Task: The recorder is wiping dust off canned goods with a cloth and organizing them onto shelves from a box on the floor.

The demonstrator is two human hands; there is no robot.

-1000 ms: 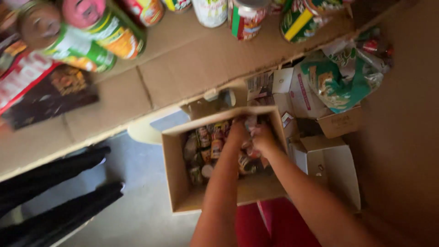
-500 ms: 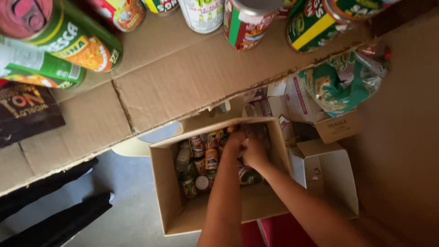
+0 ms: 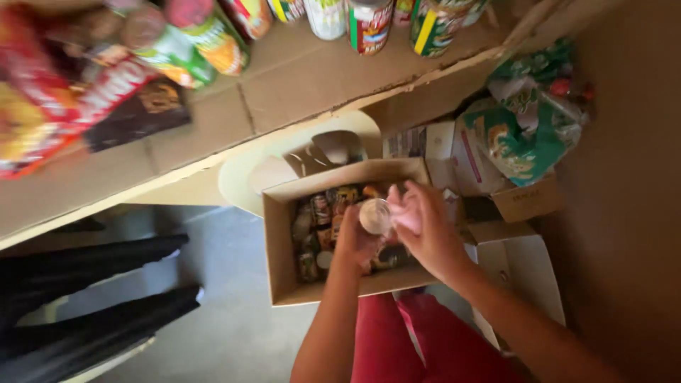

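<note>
Can (image 3: pixel 374 215) — clasped between left hand (image 3: pixel 357 241) and right hand (image 3: pixel 424 230), above open cardboard box (image 3: pixel 278 245).

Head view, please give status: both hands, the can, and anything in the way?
Left hand and right hand both on one small can, held above the open cardboard box. Box holds more cans. Nothing in the way.

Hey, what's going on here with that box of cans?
A person is bent over an open cardboard box packed with small cans and jars. The left hand and right hand together hold one can just above the box, its pale end facing up. More cans stand on the cardboard-covered table above, and a green bag sits to the right.
</note>
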